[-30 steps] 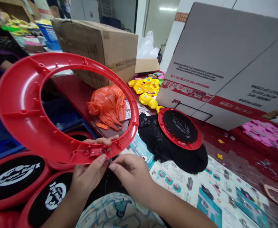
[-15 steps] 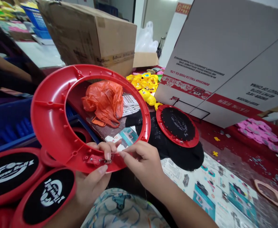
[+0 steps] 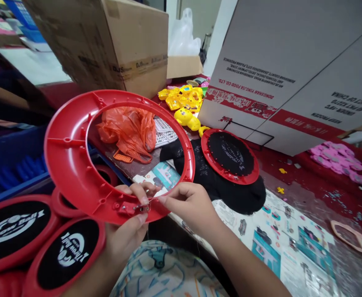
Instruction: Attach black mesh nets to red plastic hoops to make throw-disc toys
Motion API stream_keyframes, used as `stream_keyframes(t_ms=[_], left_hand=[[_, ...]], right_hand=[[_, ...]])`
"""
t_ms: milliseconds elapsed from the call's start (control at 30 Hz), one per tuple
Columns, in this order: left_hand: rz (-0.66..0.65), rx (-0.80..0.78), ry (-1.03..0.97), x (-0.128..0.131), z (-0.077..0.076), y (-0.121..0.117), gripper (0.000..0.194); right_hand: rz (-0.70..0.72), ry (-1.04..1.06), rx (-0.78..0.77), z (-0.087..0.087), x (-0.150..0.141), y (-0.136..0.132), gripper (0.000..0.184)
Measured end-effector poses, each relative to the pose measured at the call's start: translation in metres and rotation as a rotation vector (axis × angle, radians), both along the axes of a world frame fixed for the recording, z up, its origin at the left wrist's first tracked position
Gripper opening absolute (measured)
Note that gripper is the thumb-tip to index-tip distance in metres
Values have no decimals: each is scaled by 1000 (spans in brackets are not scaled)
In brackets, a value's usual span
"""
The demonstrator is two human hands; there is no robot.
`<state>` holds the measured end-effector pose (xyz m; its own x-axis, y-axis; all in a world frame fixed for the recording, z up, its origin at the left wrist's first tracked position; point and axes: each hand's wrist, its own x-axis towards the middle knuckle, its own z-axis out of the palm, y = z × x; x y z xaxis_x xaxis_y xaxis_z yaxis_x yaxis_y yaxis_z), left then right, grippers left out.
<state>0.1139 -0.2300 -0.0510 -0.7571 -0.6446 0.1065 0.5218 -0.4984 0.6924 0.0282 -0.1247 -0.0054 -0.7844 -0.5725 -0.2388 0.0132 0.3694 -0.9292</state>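
My left hand (image 3: 125,233) grips the lower edge of a large red plastic ring (image 3: 68,173), which is tilted up before me with its ribbed side showing. Its fingers come through the ring's opening while the thumb presses by a small metal part (image 3: 143,208). Next to that part, a small red plastic piece (image 3: 125,208) sits on the ring. My right hand (image 3: 195,204) is closed in a pinch at the ring's lower right, on what looks like a fine thread beside the metal part. Its fingertips partly hide the thread.
Finished red discs with black centres (image 3: 69,255) are stacked at lower left, by a blue crate (image 3: 17,144). A similar red disc (image 3: 230,159) lies on black fabric (image 3: 212,194). Printed sheets (image 3: 280,239) cover the table. Cartons (image 3: 137,45) and yellow parts (image 3: 185,99) stand behind.
The view has shifted a little, so the background sits higher. Both hands stay at the metal part, with the ring slightly flatter in view and the right hand still pinching.
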Motion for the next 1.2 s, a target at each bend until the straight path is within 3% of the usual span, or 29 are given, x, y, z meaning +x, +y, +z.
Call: stream_keyframes(t_ms=[167, 367, 600, 833, 1200], left_hand=[[-27, 56, -64, 5, -20, 2, 42], [-25, 204, -167, 11, -38, 3, 34], [10, 266, -271, 16, -63, -4, 43], [69, 329, -413, 16, -73, 0, 37], [192, 344, -530, 11, -77, 2, 59]], right_hand=[[22, -36, 68, -14, 4, 2, 22], [94, 129, 209, -31, 8, -4, 16], [128, 225, 279, -52, 10, -11, 19], [167, 411, 396, -64, 15, -16, 18], [272, 703, 603, -78, 23, -18, 21]])
